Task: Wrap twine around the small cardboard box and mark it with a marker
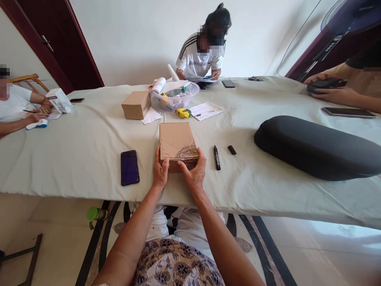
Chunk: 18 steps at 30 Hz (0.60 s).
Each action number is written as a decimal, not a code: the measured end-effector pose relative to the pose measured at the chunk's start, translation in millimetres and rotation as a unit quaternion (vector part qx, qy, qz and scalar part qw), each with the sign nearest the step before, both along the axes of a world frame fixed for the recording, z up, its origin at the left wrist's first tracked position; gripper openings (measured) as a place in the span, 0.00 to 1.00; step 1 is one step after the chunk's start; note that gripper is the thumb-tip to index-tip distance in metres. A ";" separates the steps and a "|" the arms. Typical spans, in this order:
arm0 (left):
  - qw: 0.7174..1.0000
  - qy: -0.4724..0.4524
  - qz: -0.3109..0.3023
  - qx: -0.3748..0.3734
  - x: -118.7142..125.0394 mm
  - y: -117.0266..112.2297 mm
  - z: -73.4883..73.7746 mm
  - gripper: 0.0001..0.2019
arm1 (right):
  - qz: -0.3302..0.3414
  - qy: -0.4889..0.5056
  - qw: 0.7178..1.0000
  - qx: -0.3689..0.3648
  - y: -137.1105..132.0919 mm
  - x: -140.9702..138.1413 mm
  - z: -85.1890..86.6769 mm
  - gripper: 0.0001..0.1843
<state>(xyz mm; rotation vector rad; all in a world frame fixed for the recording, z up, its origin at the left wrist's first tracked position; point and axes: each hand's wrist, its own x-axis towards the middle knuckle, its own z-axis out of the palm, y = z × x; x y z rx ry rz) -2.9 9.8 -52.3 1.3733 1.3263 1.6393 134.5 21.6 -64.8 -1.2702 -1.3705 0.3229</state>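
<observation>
A brown cardboard box (176, 143) with black scribbles on its near corner lies flat on the cloth-covered table (89, 159) in front of me. My left hand (160, 171) grips its near left corner, thumb on top. My right hand (194, 174) grips the near right end, fingers curled round the edge. A dark phone (129, 167) lies left of the box. To the right of the box lie a black marker (217, 157) and its separate cap (231, 149).
A long black padded case (315, 147) fills the right side. Behind are a second cardboard box (136, 105), a clear bowl (177, 96), a yellow tape measure (182, 113) and papers (206, 110). Three other people sit around the table's far, left and right sides.
</observation>
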 end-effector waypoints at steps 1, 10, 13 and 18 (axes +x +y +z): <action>1.000 -0.001 0.002 0.001 0.2 -0.2 0.2 0.38 | 0.011 -0.012 1.000 0.000 0.8 4.3 -1.5 0.45; 1.000 -0.009 0.014 0.009 2.6 -3.0 -1.3 0.36 | 0.152 -0.136 0.977 -0.056 10.0 53.1 -17.5 0.39; 1.000 -0.009 0.021 0.009 1.0 -2.6 -3.7 0.36 | 0.150 -0.164 0.972 -0.070 8.3 53.3 -19.7 0.35; 0.999 -0.019 0.027 0.009 -2.7 -1.7 -7.5 0.35 | 0.161 -0.171 0.969 -0.080 3.8 49.5 -14.9 0.38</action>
